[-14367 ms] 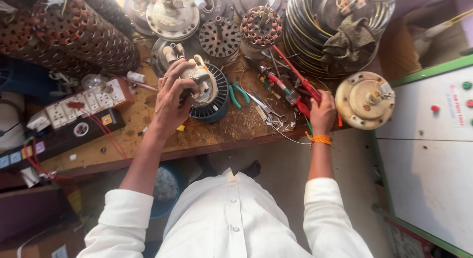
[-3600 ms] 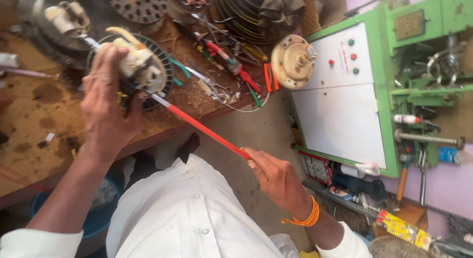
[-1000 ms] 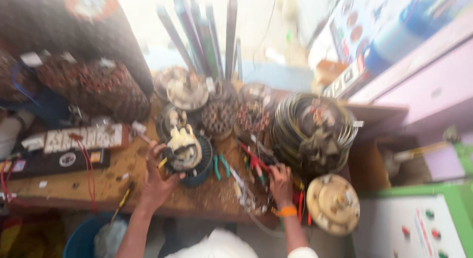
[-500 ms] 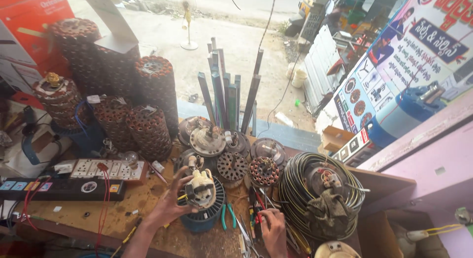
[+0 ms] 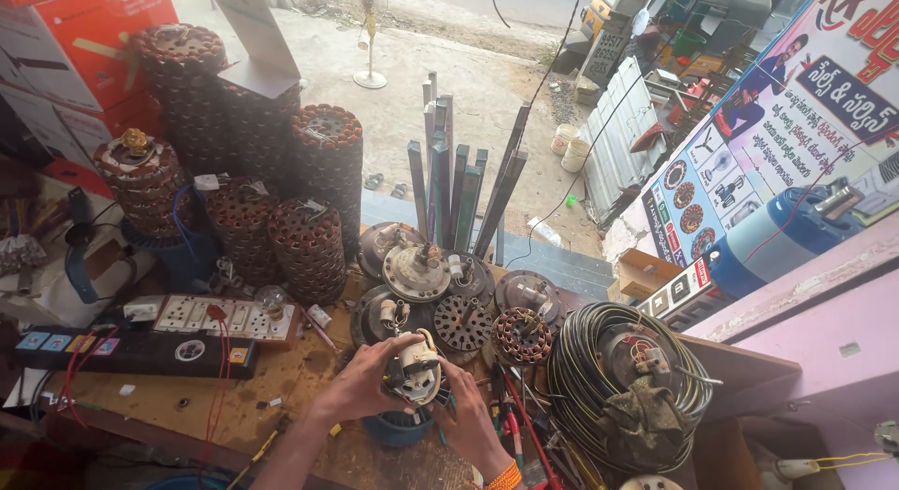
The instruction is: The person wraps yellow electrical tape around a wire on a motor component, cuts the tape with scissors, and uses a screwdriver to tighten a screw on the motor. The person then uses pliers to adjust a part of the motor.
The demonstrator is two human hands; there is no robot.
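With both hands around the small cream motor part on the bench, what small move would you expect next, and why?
Probably a slight turn or press to seat the cream-coloured motor part squarely on the dark blue round housing beneath it. The left hand and right hand cup it from either side, and it sits directly above that housing on the wooden workbench, looking a little tilted.

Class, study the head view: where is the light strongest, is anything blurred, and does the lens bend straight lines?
Head view: sunlit ground beyond the bench is brightest, nearly washed out; the wooden bench sits in softer shade; both hands, left hand and right hand, and the fan motor look sharp; edges bow outward from wide-angle distortion.
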